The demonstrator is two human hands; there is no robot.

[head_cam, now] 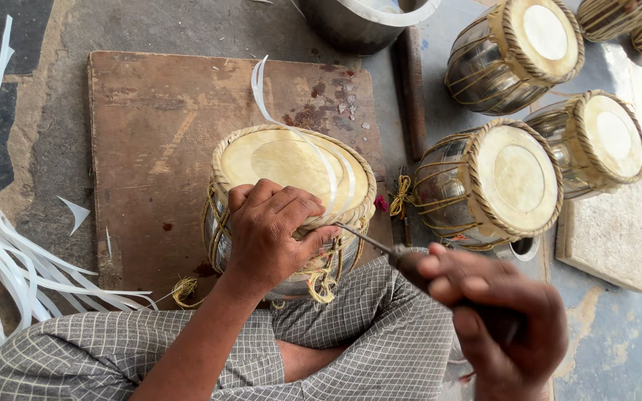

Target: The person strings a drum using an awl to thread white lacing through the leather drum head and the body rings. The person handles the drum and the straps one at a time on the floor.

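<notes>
The left hand (pixel 273 230) grips the near rim of a half-laced drum (pixel 291 200) on the wooden board (pixel 150 134), the right hand (pixel 495 319) closed on a metal awl (pixel 377 245) poked under its rim, white strip (pixel 291 126) still loose, while three laced drums (pixel 510 174) lie finished-looking beyond the board's right edge.

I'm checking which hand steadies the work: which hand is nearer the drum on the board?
Left. The left hand rests on the near rim of the drum, touching it. The right hand is off to the drum's right, holding a tool whose tip reaches the rim.
</notes>
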